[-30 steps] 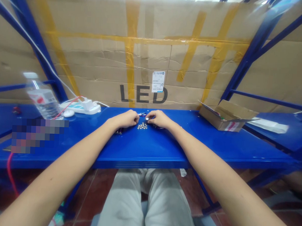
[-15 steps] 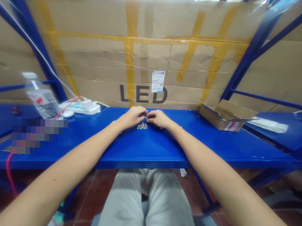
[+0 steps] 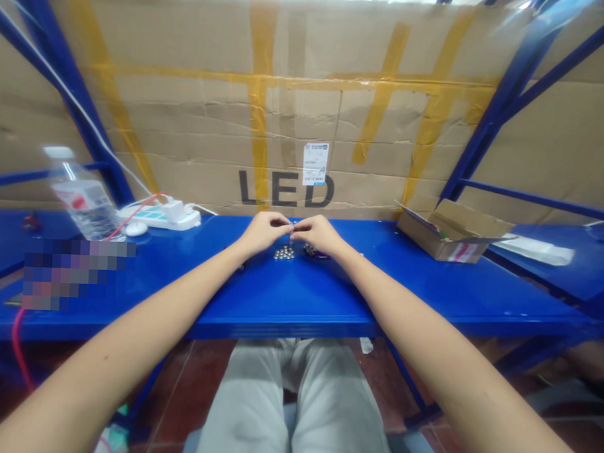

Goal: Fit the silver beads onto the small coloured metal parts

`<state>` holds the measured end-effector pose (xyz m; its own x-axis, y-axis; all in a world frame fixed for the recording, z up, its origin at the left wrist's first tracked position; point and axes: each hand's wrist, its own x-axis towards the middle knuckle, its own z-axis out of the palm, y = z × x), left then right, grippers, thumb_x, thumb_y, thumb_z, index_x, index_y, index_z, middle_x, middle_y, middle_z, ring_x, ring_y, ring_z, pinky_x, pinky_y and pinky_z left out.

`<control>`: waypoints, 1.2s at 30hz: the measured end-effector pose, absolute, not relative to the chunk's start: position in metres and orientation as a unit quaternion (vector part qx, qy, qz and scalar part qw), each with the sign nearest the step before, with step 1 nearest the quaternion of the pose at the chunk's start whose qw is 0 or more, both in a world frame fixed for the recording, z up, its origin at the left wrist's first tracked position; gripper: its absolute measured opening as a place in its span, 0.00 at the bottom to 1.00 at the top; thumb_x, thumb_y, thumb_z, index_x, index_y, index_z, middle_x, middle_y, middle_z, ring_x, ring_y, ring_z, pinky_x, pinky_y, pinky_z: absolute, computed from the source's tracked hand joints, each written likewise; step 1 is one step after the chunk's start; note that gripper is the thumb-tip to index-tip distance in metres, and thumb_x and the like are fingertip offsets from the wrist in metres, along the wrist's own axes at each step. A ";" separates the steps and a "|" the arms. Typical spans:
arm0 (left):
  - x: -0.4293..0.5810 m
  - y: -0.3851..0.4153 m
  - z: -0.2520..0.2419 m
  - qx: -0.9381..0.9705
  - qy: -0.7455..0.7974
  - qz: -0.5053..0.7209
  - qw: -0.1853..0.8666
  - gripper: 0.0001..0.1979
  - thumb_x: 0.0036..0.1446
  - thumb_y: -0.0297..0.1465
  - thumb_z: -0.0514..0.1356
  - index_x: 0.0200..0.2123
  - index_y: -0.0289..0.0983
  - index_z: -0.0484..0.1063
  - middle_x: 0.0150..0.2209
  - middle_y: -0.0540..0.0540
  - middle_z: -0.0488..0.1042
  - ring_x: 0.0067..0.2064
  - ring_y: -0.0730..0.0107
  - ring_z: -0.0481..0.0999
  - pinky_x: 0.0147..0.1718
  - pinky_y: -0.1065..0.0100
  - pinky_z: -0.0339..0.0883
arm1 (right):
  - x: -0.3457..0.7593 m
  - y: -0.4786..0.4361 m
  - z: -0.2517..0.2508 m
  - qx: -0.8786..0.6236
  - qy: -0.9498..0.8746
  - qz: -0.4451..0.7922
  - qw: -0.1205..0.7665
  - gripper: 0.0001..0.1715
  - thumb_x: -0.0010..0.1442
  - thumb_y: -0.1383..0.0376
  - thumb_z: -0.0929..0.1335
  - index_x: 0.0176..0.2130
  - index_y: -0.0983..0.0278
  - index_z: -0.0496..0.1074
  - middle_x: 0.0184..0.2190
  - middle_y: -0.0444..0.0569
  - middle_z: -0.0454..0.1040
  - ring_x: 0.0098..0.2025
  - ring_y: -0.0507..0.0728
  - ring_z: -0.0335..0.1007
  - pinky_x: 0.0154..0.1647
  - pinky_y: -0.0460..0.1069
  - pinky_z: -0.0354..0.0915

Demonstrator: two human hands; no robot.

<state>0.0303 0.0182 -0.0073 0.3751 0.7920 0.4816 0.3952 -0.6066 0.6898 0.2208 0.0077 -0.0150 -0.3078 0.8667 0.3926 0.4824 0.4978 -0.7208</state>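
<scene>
My left hand (image 3: pixel 265 233) and my right hand (image 3: pixel 318 233) meet fingertip to fingertip over the blue table (image 3: pixel 283 296). Both are closed in a pinch around something tiny between them, too small to name. Just below the fingertips lies a cluster of small shiny metal pieces (image 3: pixel 283 253), several of them, side by side. Partly under my right hand sits a small pile of dark pieces (image 3: pixel 311 250). Some small dark bits show by my left wrist, mostly hidden by it.
On the left stand a water bottle (image 3: pixel 86 194) and a white power strip (image 3: pixel 160 215) with cables. An open cardboard box (image 3: pixel 452 233) is at the right, beside a flat white packet (image 3: pixel 538 250). A large carton (image 3: pixel 206 129) marked LED walls off the back.
My fingertips have come closer together and the fingers are straighter. My right hand has shifted slightly, so more of the dark pile shows beneath it.
</scene>
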 end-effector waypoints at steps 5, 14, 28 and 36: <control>0.033 0.022 -0.009 0.703 0.363 0.501 0.352 0.05 0.59 0.31 0.62 0.37 0.34 0.74 0.38 0.42 0.81 0.41 0.62 0.81 0.42 0.60 0.77 | 0.230 0.009 -0.005 -0.468 -0.775 0.155 0.396 0.10 0.56 0.69 0.74 0.40 0.65 0.83 0.40 0.53 0.83 0.44 0.60 0.78 0.49 0.52 0.70; 0.036 0.011 0.003 0.544 0.339 0.552 0.534 0.05 0.66 0.24 0.55 0.45 0.34 0.68 0.37 0.41 0.76 0.40 0.62 0.81 0.42 0.51 0.81 | 0.264 0.004 0.012 -0.556 -0.799 0.176 0.146 0.03 0.51 0.69 0.75 0.31 0.65 0.82 0.31 0.48 0.82 0.33 0.56 0.75 0.33 0.47 0.66; 0.038 0.015 -0.008 0.628 0.347 0.517 0.467 0.04 0.62 0.22 0.62 0.41 0.31 0.73 0.34 0.42 0.79 0.35 0.69 0.80 0.34 0.67 0.75 | 0.258 0.000 0.017 -0.447 -0.775 0.206 0.397 0.03 0.56 0.70 0.69 0.30 0.66 0.74 0.28 0.49 0.78 0.30 0.54 0.72 0.36 0.49 0.67; 0.037 0.015 -0.012 0.763 0.328 0.426 0.359 0.07 0.58 0.29 0.64 0.40 0.34 0.75 0.30 0.47 0.78 0.29 0.72 0.74 0.28 0.71 0.66 | 0.237 0.005 0.003 -0.379 -0.767 0.192 0.481 0.03 0.56 0.66 0.69 0.32 0.64 0.72 0.26 0.46 0.75 0.30 0.55 0.72 0.37 0.51 0.67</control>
